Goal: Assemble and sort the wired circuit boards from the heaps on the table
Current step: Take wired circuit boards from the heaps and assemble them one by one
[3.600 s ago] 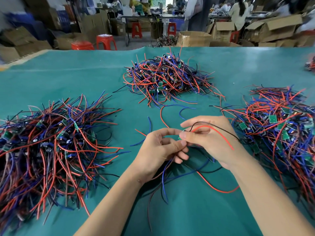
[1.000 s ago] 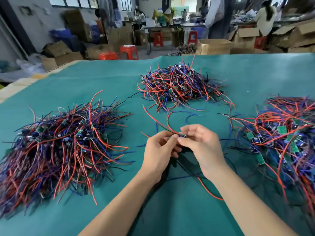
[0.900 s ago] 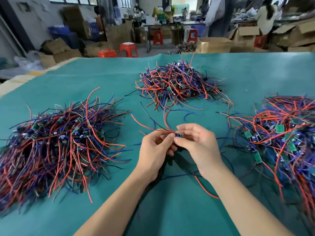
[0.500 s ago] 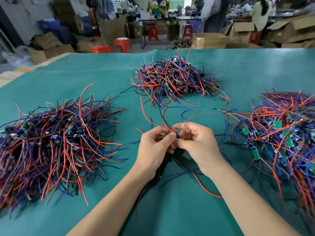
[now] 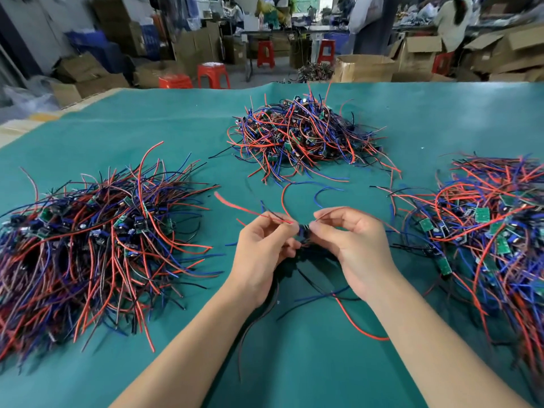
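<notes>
Wired circuit board (image 5: 303, 232): a small dark unit held above the green counter (image 5: 294, 363) at frame centre, between both hands. The left hand (image 5: 262, 251) pinches it from 9 o'clock, with a red wire (image 5: 235, 205) running off toward 10 o'clock. The right hand (image 5: 353, 245) pinches it from 3 o'clock, fingers curled. Loose black, blue and red leads trail beneath the hands toward 6 o'clock. Left heap (image 5: 88, 240) of wired boards lies on the counter at 9 o'clock; right heap (image 5: 494, 231) lies at 3 o'clock, green boards showing. Far heap (image 5: 303, 136) sits at 12 o'clock. Beyond the counter edge: red stools (image 5: 213, 73) and cardboard boxes (image 5: 363, 67).
</notes>
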Motion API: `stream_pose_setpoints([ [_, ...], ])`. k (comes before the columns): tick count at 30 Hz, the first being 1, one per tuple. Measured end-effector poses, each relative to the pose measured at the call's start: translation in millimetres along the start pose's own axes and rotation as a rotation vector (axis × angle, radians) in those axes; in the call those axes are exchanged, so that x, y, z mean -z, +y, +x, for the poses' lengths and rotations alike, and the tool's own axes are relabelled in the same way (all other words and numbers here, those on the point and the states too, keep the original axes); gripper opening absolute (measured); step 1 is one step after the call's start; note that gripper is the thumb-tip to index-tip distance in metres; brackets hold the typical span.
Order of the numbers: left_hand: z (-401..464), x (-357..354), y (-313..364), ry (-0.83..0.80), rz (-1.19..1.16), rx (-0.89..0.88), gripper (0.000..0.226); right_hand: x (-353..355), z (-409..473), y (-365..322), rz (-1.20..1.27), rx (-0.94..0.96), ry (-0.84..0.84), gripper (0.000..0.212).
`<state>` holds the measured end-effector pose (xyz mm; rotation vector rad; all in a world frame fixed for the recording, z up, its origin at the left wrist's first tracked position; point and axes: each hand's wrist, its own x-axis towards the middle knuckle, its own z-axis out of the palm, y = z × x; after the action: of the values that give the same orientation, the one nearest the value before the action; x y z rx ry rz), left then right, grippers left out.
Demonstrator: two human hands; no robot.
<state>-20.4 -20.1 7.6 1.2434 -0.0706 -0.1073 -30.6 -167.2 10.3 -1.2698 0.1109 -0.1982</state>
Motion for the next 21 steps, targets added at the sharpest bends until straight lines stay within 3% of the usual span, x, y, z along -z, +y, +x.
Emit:
stream_pose_setpoints([
  [5,-1.8,-1.5,-2.6,-0.022,0.060,-0.044,0.012,0.9,0.5,-2.7,-0.047,-0.009,0.009,0.014],
  [10,1.1,-0.5,-4.3,0.001,0.055,0.023,0.006,2.6,3.0,-0.9,-0.128,0.043,0.100,0.011],
  [15,2.1,-2.2,-4.3,0.011,0.056,0.043,0.010,19.3,13.4,-6.3,-0.060,0.136,0.381,0.014],
  [21,1.2,-4.2,-5.2,0.067,0.055,0.036,0.009,30.0,20.6,-7.9,0.077,0.170,0.595,0.010],
])
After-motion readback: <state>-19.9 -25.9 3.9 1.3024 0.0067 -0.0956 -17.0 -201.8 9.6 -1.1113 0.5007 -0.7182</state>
